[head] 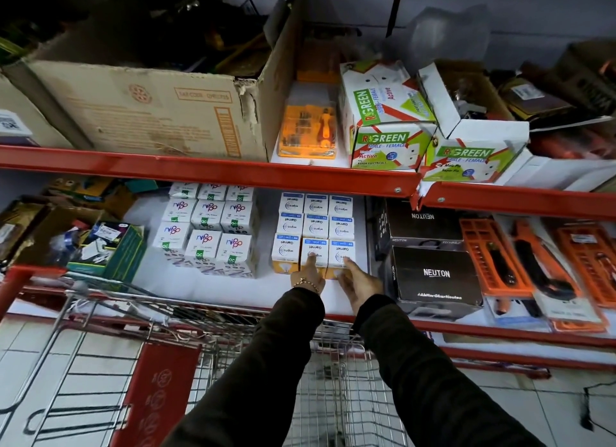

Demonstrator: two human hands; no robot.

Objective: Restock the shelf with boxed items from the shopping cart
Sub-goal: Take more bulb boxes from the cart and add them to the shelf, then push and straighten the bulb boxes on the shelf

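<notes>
White and orange Wipro Garnet bulb boxes stand in a three-by-three block on the white middle shelf. My left hand rests against the front middle box, its forefinger pointing up onto the box top. My right hand touches the front right box with spread fingers. Neither hand holds a box. Below my dark sleeves is the wire shopping cart; its inside looks bare where I can see it.
A block of white Nippo boxes stands left of the Wipro boxes. Black Neuton boxes sit to the right, then orange tool packs. The red upper shelf carries a cardboard carton and R-Green boxes.
</notes>
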